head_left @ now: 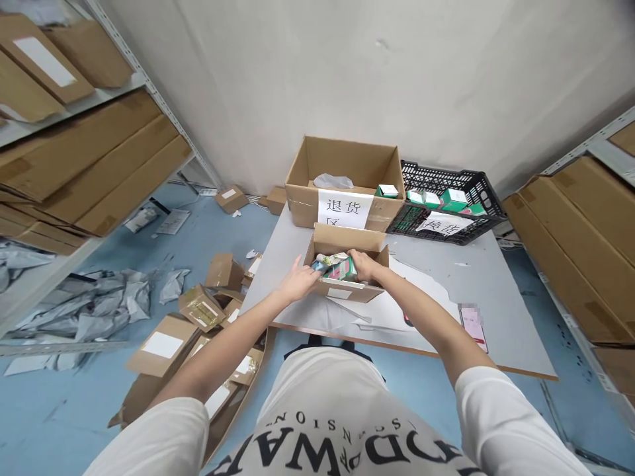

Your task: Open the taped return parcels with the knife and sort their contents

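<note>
Far to your left, long flat brown cardboard cartons (94, 165) lie stacked on the grey metal shelving, smooth-faced and slab-shaped. Below them, crumpled grey plastic mailer bags (94, 304) litter the blue floor, and just right of those sits a scatter of small brown cardboard boxes (198, 307), some with white labels.

Now to your hands. Your left hand (297, 281) is at the left wall of the small open brown cardboard box (347, 289) on the pale grey tabletop (476, 277); the fingers curl in at the box's edge, touching the packets there, though I cannot tell whether they pinch anything. Inside that box lies the glossy green-and-pink packet (341, 270), and your right hand (364, 266) is closed over its right end, fingers wrapped down into the box.

Beyond, touching the small box's far side, stands the larger open brown cardboard carton (347, 172) with a white paper sign taped on its front and a crumpled white bag within. Right of it is the black plastic lattice crate (446, 198), holding small green-and-white cartons. Nearer you on the right, a flat pink-edged phone (473, 325) lies on the table.
</note>
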The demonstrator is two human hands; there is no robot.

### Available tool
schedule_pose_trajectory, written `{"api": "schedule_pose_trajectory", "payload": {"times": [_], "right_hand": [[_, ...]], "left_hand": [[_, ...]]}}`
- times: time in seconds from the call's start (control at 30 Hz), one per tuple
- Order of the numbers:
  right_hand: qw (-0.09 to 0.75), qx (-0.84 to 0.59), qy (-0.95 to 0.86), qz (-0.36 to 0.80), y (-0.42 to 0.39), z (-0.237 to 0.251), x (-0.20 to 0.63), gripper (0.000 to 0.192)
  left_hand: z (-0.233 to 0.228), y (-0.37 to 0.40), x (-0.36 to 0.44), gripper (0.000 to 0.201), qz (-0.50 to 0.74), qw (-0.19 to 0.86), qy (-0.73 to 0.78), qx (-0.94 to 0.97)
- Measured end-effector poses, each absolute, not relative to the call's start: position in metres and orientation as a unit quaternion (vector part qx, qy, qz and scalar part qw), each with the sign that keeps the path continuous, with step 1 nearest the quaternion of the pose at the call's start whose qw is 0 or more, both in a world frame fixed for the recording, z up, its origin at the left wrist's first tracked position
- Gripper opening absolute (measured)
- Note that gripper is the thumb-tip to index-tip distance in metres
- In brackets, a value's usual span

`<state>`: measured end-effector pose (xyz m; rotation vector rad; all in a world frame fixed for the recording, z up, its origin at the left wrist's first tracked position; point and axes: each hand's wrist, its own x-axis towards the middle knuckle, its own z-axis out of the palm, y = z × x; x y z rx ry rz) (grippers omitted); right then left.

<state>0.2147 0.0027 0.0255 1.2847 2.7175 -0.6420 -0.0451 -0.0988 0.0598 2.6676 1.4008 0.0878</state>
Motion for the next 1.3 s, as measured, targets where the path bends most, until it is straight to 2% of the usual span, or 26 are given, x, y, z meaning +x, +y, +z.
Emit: {"api": "schedule_pose_trajectory", "payload": {"times": [0.07, 0.33, 0.63, 0.77, 0.93, 1.0, 1.1, 1.23, 1.3], "right_hand": [[0.017, 0.401, 0.893, -0.205, -0.001, 0.028, 0.214, 0.079], [-0.004, 0.358, 0.918, -0.171, -0.003, 0.065, 0.211, 0.08], [-0.018, 0.358, 0.931, -0.073, -0.002, 0.172, 0.221, 0.071], [-0.055, 0.38, 0.922, -0.045, -0.021, 0.238, 0.251, 0.072], [-0.091, 0.493, 0.865, 0.0, -0.055, 0.299, 0.321, 0.077], [-0.097, 0.525, 0.846, 0.011, -0.065, 0.303, 0.351, 0.077], [-0.085, 0.551, 0.83, 0.014, -0.075, 0.28, 0.386, 0.076], [-0.071, 0.557, 0.828, -0.016, -0.08, 0.215, 0.401, 0.072], [-0.053, 0.556, 0.828, -0.049, -0.082, 0.178, 0.398, 0.07]], "left_hand": [[0.055, -0.095, -0.04, 0.027, -0.021, 0.048, 0.481, 0.875], [0.054, -0.092, -0.04, 0.028, -0.06, 0.063, 0.497, 0.864], [0.052, -0.108, -0.038, 0.018, 0.011, 0.025, 0.486, 0.873], [0.054, -0.117, -0.038, 0.033, 0.077, -0.006, 0.465, 0.882], [0.052, -0.122, -0.036, 0.047, 0.122, -0.022, 0.479, 0.869], [0.051, -0.125, -0.035, 0.052, 0.152, -0.023, 0.488, 0.859], [0.05, -0.134, -0.025, 0.051, 0.2, 0.014, 0.484, 0.852], [0.045, -0.159, 0.024, 0.034, 0.202, 0.221, 0.376, 0.877], [0.04, -0.172, 0.062, 0.038, 0.198, 0.333, 0.324, 0.863]]}}
